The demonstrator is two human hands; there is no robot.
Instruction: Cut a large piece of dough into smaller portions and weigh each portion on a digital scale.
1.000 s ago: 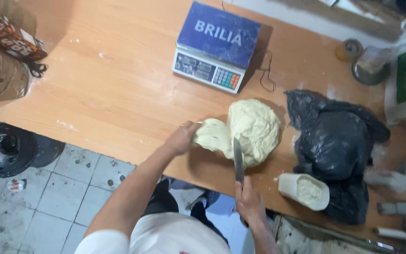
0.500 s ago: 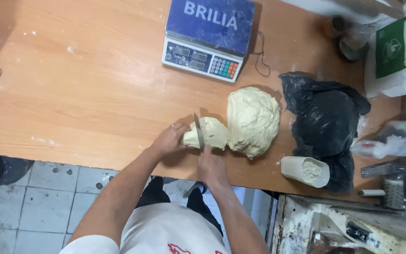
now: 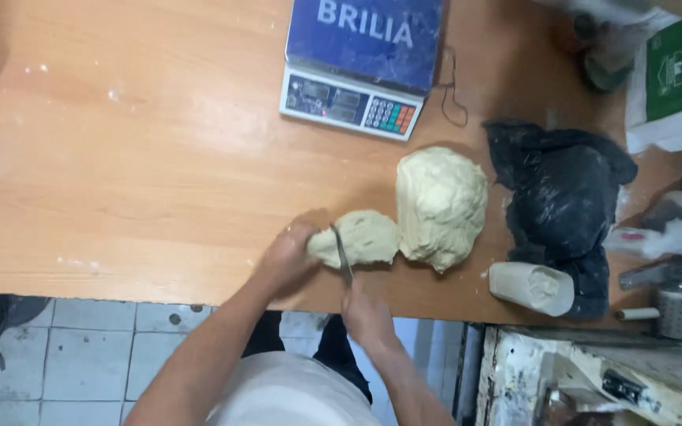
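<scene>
Right hand (image 3: 366, 314) clamped on knife (image 3: 342, 254), blade lengthwise across small dough piece (image 3: 361, 237); left hand (image 3: 287, 254) pressing its left end, nearer

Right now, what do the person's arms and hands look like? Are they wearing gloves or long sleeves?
No gloves and no long sleeves. The left hand and the right hand are both bare, and both forearms are uncovered down to the bottom edge of the picture. No watch, ring or bracelet shows. Between the arms you can see a white garment over the person's front.
</scene>
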